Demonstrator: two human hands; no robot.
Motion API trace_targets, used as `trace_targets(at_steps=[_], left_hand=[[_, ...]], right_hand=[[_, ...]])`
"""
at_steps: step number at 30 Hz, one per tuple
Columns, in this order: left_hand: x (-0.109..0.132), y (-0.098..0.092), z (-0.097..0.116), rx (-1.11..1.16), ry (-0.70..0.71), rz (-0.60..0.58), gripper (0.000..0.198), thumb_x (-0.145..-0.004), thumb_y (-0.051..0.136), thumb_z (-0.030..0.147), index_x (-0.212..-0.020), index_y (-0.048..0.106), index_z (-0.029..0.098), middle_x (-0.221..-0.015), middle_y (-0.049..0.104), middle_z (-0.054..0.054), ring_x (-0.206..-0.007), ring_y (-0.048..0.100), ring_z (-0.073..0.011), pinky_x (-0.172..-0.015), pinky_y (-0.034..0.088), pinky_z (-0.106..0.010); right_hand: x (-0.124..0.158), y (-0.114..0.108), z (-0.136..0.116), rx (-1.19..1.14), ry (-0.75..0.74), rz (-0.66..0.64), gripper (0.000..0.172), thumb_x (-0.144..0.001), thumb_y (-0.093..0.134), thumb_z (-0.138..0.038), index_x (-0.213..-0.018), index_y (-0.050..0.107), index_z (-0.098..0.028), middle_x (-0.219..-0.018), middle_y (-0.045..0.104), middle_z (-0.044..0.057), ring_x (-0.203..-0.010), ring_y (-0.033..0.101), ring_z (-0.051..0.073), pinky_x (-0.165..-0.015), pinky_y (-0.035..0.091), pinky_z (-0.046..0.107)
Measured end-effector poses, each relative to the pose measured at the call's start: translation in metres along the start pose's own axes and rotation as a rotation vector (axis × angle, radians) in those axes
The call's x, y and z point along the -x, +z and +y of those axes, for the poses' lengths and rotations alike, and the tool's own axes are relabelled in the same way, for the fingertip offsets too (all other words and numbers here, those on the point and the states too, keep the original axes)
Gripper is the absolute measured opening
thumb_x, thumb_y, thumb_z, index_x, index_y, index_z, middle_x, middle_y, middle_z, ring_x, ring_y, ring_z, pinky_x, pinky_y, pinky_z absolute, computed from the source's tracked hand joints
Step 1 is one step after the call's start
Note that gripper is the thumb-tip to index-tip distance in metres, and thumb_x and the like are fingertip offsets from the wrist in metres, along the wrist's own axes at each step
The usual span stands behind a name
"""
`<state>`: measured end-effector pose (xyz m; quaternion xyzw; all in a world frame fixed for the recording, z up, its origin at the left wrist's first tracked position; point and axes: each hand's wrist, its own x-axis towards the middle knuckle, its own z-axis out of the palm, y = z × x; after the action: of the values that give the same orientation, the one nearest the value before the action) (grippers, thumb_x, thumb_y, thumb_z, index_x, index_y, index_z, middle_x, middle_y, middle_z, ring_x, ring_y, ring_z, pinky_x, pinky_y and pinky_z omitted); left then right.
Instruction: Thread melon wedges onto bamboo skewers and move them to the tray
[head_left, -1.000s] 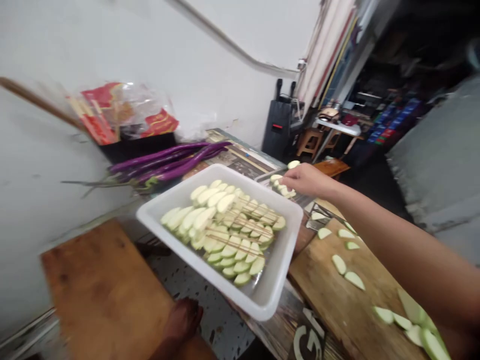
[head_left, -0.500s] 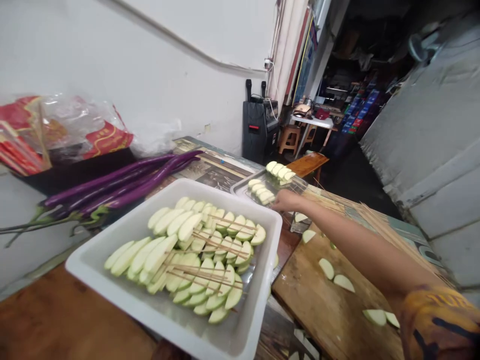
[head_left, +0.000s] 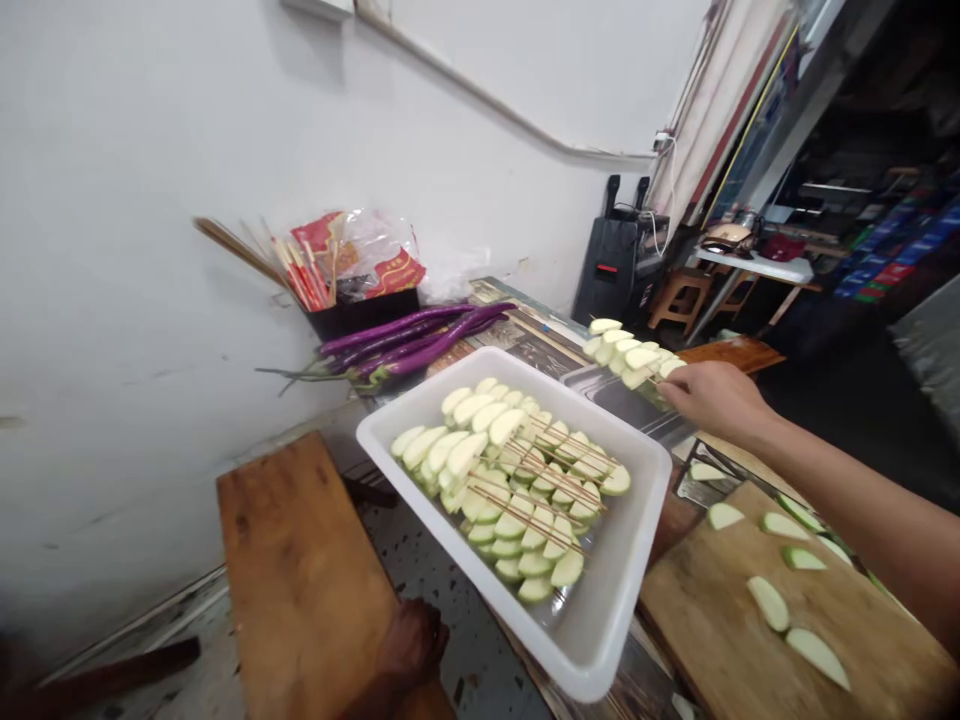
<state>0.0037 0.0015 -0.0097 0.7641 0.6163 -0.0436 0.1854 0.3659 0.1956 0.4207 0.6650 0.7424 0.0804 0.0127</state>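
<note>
My right hand (head_left: 709, 395) is closed, pinching the stick ends of skewers of pale, green-skinned vegetable slices (head_left: 628, 350) and holding them over a shallow metal tray (head_left: 596, 385). Closer to me, a deep white plastic tub (head_left: 604, 665) holds layered rows of similar slices (head_left: 491, 490) on thin wooden skewers. Low in the view, my left hand (head_left: 412, 635) is in deep shade. Its fingers look curled over the edge of a wooden bench (head_left: 300, 560).
A wooden cutting board (head_left: 720, 600) with loose slices lies at right. Behind the tub are long purple eggplants (head_left: 412, 340) and a black box (head_left: 360, 310) with packets and sticks. A black speaker (head_left: 611, 265) stands against the wall.
My right hand has lifted the skewered slices off the metal tray. The view has swung left, bringing the bench and my left hand into sight.
</note>
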Motion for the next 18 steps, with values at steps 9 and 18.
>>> trace_targets(at_steps=[9, 18], left_hand=[[0.002, 0.006, 0.001, -0.005, -0.073, 0.093, 0.032, -0.086, 0.04, 0.026, -0.076, 0.068, 0.016, -0.083, 0.068, -0.013, -0.089, 0.061, -0.027, -0.084, 0.04, -0.04], [0.005, -0.005, 0.005, 0.029, -0.088, 0.089, 0.036, -0.087, 0.037, 0.025, -0.078, 0.07, 0.014, -0.084, 0.068, -0.015, -0.089, 0.06, -0.0266, -0.083, 0.039, -0.038]], right_hand=[[0.013, -0.024, -0.098, -0.248, -0.369, 0.026, 0.032, -0.086, 0.046, -0.028, -0.064, 0.067, -0.016, -0.064, 0.065, 0.003, -0.06, 0.054, 0.014, -0.054, 0.027, 0.026], [-0.003, -0.012, -0.116, 0.065, -0.339, -0.094, 0.031, -0.086, 0.044, -0.022, -0.077, 0.072, -0.011, -0.084, 0.071, 0.016, -0.074, 0.062, 0.023, -0.054, 0.026, 0.028]])
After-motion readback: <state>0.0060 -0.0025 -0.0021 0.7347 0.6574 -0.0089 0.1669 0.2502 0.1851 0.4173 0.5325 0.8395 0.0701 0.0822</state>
